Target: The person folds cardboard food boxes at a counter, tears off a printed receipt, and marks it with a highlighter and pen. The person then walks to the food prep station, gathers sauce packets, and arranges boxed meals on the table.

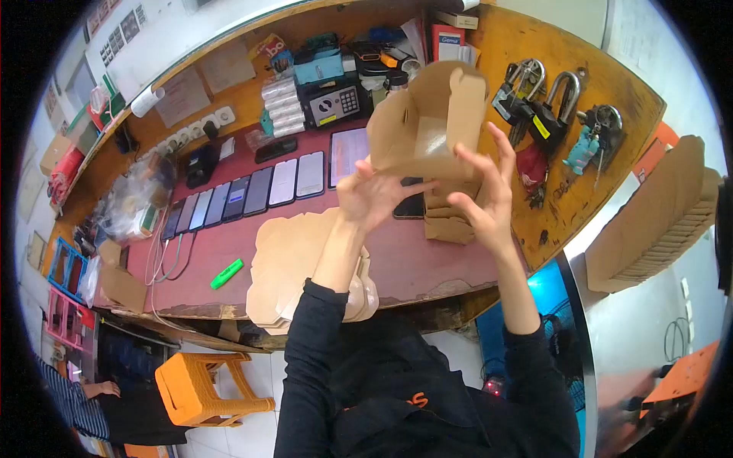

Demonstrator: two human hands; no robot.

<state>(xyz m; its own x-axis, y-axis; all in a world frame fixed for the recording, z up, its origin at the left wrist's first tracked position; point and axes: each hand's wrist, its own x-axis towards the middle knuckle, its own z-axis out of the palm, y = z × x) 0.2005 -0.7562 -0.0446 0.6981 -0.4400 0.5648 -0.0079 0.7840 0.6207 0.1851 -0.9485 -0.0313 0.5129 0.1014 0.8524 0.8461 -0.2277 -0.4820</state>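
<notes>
A brown cardboard box (431,126), open at the top and partly folded up, is raised above the desk. My left hand (372,197) is at its lower left side, palm up with the fingers spread. At the box's lower right is my right hand (489,191), its fingers apart and curved near the cardboard. Whether either hand bears the box's weight is unclear. Flat cardboard blanks (286,263) lie stacked below my left forearm. Behind my hands, more folded cardboard (450,229) rests on the desk beside a dark phone (410,204).
Several phones (259,189) and a tablet (347,153) line the red desk (405,267). A green marker (227,273) lies left. Padlocks (553,114) and stacked cardboard (657,221) stand right. An orange stool (202,389) and another person's hand (103,389) are lower left.
</notes>
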